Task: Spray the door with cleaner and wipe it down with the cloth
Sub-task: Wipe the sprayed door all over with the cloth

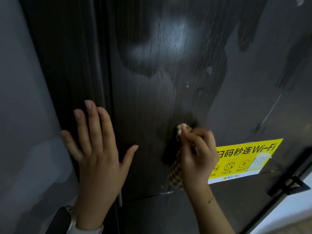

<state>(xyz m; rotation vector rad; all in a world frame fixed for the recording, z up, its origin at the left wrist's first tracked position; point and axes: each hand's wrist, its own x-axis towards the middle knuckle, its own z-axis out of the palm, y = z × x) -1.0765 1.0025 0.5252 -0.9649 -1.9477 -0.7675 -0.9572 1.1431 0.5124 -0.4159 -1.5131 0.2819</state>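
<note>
A dark wood-grain door (pixel 152 102) fills the view, with wet streaks and a pale glare patch on its upper middle. My right hand (pixel 197 152) grips a checked brown-and-cream cloth (pixel 177 169) and holds it against the door at mid height, over a dark patch I cannot make out. My left hand (pixel 98 147) lies flat with fingers spread on the door's left edge, where it meets the frame. No spray bottle is in view.
A yellow Wi-Fi sticker (pixel 244 159) is stuck on the door right of the cloth. A grey wall (pixel 25 115) runs along the left. A black bracket (pixel 290 184) sits at the lower right by a pale floor strip.
</note>
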